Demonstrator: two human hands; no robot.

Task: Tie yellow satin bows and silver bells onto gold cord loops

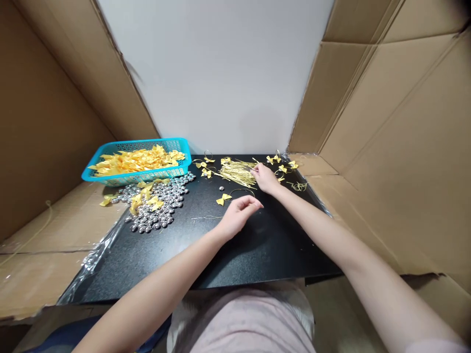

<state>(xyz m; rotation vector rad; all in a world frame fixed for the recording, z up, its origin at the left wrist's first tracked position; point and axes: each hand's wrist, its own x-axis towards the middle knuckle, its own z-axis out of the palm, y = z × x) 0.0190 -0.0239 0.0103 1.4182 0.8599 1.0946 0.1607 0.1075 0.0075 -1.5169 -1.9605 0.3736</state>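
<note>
My right hand reaches to the right end of a bundle of gold cords, fingertips pinched on a cord there. Nearer to me, my left hand hovers over the black table with thumb and fingers pressed together; whether anything thin is between them I cannot make out. Just beyond it lies a yellow bow beside a looped gold cord, partly hidden by the hand. A single silver bead sits close by. To the left of my left hand rests a thin looped wire.
A turquoise basket full of yellow bows stands at the back left. Before it spread many silver beads with loose bows on top. Bows with cord loops lie either side of the bundle. Tangled cords lie right. Cardboard walls flank the table.
</note>
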